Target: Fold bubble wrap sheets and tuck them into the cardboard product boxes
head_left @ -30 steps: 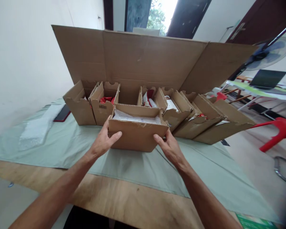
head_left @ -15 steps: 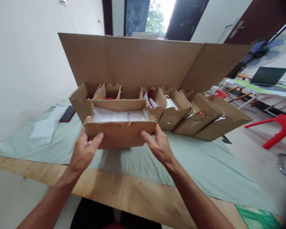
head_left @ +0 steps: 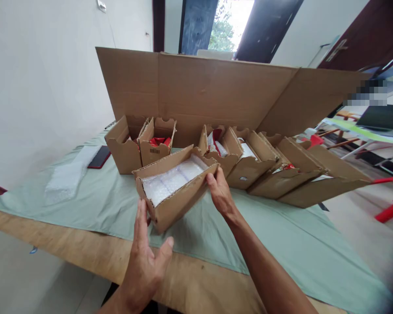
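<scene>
An open cardboard bin [head_left: 180,203] is held at a slant above the cloth-covered table, its right end farther from me. Inside lies a bubble-wrapped item [head_left: 173,178] with faint blue lines. My right hand [head_left: 221,192] grips the far right end, thumb on the near side. At the near left end, my left hand [head_left: 150,257] has its fingers stretched out against the cardboard and its thumb spread away. Behind stand two similar bins, a left one [head_left: 122,150] and one with red packets [head_left: 159,141]; a gap separates them from several more bins [head_left: 249,161] to the right.
A tall folded cardboard panel [head_left: 216,87] stands behind the bins. On the left lie bubble wrap [head_left: 67,174] and a dark phone-like slab [head_left: 99,157] on the green cloth [head_left: 98,205]. A red chair [head_left: 391,196] and a laptop [head_left: 380,117] are off to the right.
The held bin has turned, its left end swinging toward me. My left hand has loosened from a thumb grip to spread fingers; my right hand still grips. The view has shifted slightly.
</scene>
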Motion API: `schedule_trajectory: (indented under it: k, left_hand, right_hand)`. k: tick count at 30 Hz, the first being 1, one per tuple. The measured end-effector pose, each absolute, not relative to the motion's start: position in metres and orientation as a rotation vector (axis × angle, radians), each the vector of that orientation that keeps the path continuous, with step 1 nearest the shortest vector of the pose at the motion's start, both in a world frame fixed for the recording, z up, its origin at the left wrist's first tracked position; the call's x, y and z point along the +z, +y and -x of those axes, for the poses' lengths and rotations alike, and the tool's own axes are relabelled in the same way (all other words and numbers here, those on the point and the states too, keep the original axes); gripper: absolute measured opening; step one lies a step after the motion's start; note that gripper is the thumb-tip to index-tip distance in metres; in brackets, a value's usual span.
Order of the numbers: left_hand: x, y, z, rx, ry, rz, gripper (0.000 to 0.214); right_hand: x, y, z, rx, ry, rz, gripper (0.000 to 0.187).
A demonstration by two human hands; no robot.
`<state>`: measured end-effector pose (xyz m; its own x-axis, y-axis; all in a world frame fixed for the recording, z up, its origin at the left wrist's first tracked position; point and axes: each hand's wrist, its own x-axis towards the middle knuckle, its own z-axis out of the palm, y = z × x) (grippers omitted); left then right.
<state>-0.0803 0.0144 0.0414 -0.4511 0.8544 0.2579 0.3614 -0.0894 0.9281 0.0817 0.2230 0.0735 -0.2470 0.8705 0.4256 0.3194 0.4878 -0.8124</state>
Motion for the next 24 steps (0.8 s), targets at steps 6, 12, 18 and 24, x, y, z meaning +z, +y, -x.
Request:
schedule_trajectory:
  k: [6, 12, 18, 24]
  left_hand:
    - [0.024, 0.008, 0.063, 1.573, 1.76, -1.322, 0.092]
    - [0.021, 0.012, 0.05, 1.573, 1.737, -1.358, 0.094]
    - [0.018, 0.014, 0.027, 1.597, 1.684, -1.414, 0.089]
    - [0.021, 0.026, 0.013, 1.561, 1.645, -1.451, 0.089]
  right_hand:
    - [0.064, 0.229, -0.057, 0.73, -1.753, 1.022, 0.084]
    - [0.059, 0.231, -0.044, 0.64, -1.786, 0.974, 0.079]
    - [0.049, 0.222, -0.038, 0.592, -1.787, 0.895, 0.069]
    - [0.013, 0.226, -0.047, 0.713, -1.541, 0.981, 0.057]
